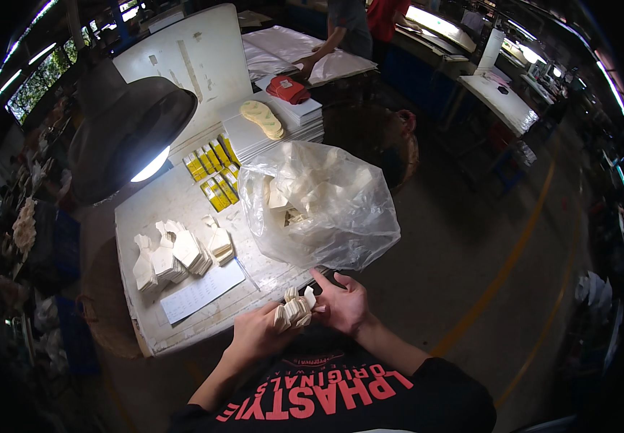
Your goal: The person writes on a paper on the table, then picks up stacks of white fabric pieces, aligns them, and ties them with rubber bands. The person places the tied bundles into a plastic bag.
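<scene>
Close in front of my body, a bundle of cream-coloured cut pieces [296, 310] is gripped in my left hand [251, 333], its fingers closed round the near side. My right hand [346, 307] is beside the bundle's right side with thumb and forefinger spread; its lower fingers come up against the pieces, partly hidden. Beyond my hands, a big clear plastic bag [359, 227] full of similar pale pieces sits on the white table [258, 268]. Stacks of cream cut pieces [189, 251] stand at the table's left, by a written paper sheet [203, 290].
Several yellow-labelled small packs [218, 191] lie behind the stacks. A dark lamp [135, 123] hangs low over the left side. At the back, insole-shaped pieces [261, 119] and a red item [288, 89] top a white sheet stack [304, 133]. A co-worker's arm [324, 49] is farther off.
</scene>
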A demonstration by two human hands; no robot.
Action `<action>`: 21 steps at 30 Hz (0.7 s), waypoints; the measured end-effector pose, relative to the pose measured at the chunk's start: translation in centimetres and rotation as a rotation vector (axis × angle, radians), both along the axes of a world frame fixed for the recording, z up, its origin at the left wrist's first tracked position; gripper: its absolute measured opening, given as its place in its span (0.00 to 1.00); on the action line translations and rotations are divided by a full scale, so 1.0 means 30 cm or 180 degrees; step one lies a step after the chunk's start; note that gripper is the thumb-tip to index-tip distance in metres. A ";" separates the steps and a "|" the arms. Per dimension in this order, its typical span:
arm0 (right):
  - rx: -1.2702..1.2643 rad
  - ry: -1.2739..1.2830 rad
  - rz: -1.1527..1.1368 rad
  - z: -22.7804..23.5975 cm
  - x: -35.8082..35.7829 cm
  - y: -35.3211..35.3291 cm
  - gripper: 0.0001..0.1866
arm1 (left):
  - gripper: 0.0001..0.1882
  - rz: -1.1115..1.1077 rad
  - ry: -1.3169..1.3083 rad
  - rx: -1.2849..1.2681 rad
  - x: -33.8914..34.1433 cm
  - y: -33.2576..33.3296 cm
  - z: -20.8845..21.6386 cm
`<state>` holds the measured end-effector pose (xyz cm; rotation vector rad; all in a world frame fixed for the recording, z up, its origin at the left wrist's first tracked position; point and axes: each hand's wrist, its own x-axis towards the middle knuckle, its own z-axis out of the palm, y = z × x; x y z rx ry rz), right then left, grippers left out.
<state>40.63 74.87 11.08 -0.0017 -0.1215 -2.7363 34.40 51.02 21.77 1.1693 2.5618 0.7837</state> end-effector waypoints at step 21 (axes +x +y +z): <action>0.0728 -0.0076 0.0614 0.001 -0.018 0.041 0.45 | 0.24 -0.0598 -0.0517 -0.0364 -0.019 0.022 -0.085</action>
